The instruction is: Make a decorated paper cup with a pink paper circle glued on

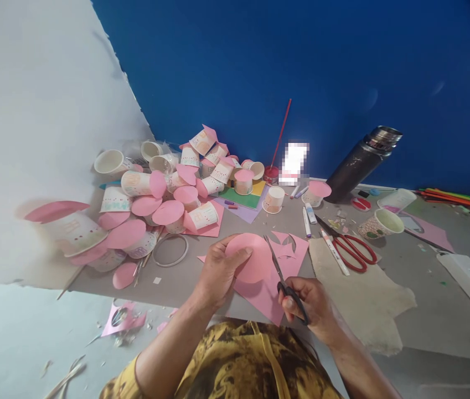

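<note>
My left hand pinches a round pink paper disc at its left side, thumb on top. In my right hand is a pair of scissors with black handles, its blades pointing up and away along the disc's right edge. Whether the blades touch the paper I cannot tell. Beneath both lies a pink paper sheet on the table, with curved pink offcuts on its far part.
Decorated paper cups with pink discs pile up at the left. Red-handled scissors and a marker lie on a beige cloth at the right. A dark flask leans near the blue wall. A grey ring lies left of my hands.
</note>
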`<state>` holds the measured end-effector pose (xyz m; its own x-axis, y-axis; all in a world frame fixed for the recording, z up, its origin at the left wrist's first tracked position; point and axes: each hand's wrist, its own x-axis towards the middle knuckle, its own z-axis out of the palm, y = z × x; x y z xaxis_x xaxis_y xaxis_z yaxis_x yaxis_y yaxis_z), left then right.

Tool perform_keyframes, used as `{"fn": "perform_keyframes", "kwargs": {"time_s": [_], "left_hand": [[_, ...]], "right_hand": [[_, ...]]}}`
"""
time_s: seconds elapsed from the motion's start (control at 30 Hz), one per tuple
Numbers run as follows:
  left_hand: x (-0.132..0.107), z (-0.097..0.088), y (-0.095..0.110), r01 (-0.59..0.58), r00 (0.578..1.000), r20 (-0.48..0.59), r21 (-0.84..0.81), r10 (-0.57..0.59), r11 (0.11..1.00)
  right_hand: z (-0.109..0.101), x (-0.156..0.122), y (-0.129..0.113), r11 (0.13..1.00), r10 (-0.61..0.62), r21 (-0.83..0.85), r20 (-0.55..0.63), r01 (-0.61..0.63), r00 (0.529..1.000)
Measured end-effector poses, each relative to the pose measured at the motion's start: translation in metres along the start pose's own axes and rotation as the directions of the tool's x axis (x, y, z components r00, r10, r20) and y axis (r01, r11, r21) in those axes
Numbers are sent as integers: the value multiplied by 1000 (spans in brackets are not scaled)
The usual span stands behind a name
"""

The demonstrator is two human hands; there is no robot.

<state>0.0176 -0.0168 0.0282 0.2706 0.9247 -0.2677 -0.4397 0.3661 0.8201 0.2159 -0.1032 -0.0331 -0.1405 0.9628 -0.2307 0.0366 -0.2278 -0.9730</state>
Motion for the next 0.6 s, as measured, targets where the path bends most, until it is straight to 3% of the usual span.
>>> {"fn": "perform_keyframes", "kwargs": {"time_s": [0.6], "left_hand": [[5,-15,10,-10,995,100,157,-6,988]], "right_hand": [[8,-2,-16,993,99,60,-31,-97,995]]}}
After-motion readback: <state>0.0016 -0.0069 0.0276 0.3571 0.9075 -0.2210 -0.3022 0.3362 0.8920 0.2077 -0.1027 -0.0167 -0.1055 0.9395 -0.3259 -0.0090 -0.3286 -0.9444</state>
